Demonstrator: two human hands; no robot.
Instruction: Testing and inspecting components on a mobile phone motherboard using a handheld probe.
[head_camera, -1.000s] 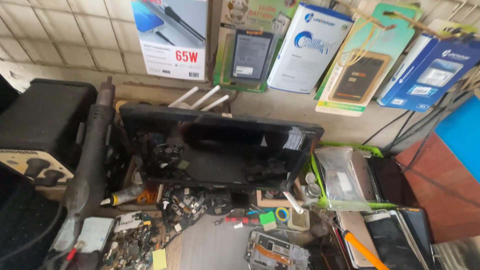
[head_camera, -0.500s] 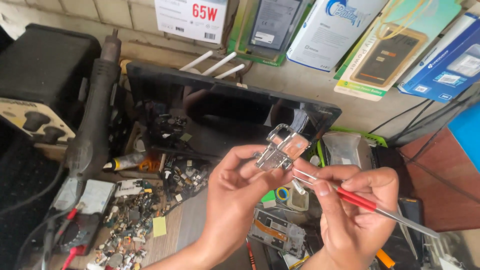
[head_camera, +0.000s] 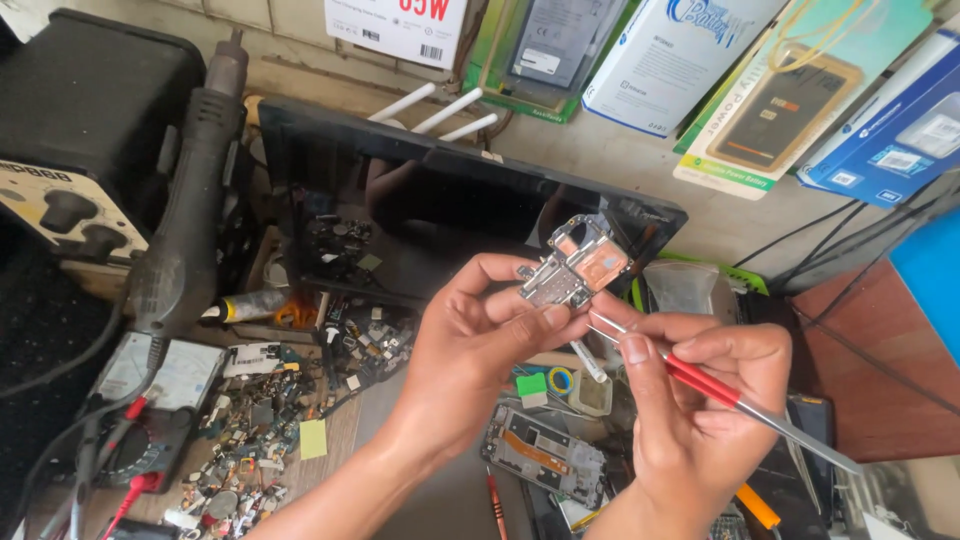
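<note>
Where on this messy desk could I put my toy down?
Only the bare wooden strip between the heap of small parts and the opened phone looks free. Everywhere else is crowded, especially around the multimeter.

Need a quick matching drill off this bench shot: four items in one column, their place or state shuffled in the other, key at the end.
Items:
1. circuit board
2. tweezers
3. hot-air handle
4. multimeter

Places or states:
A. lying at lower left with red leads plugged in
B. standing upright at left, beside the black station box
C. pinched in the left hand, held up above the bench
D. gripped in the right hand, tips at the board's lower edge

Pairs: 1-C, 2-D, 3-B, 4-A
</note>
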